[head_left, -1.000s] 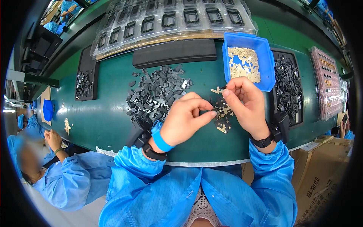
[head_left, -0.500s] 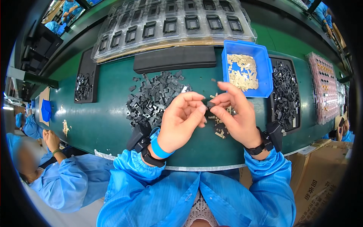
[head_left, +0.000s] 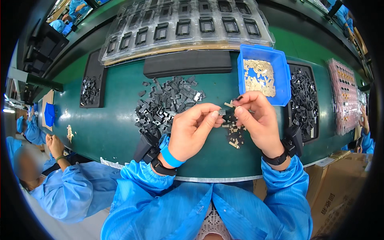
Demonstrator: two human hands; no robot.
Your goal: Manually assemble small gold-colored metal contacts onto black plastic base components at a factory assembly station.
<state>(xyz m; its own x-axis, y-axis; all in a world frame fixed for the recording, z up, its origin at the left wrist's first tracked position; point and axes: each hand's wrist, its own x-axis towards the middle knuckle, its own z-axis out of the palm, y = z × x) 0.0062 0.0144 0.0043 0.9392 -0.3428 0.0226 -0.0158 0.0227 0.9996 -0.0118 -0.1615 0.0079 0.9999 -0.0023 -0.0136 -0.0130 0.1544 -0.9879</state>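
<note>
My left hand (head_left: 192, 130) pinches a small dark plastic part (head_left: 222, 112) between thumb and forefinger. My right hand (head_left: 257, 120) meets it from the right, fingertips closed on a small brass-coloured clip (head_left: 229, 104) beside that part. Both hands hover above the green table (head_left: 116, 132). Under them lies a small cluster of finished black-and-brass pieces (head_left: 235, 134). A loose heap of black plastic parts (head_left: 166, 102) spreads just left of my left hand. A blue bin (head_left: 282, 76) with brass clips sits behind my right hand.
A black tray of dark parts (head_left: 304, 100) lies right of the bin, another black tray (head_left: 90, 90) at far left. Clear blister trays (head_left: 184, 28) with black frames line the back, a black foam pad (head_left: 188, 63) before them. A seated person in blue (head_left: 48, 180) works at left.
My hands have drawn closer together and slightly toward me, and the fingertips now meet over the cluster of pieces. The camera view has shifted a little.
</note>
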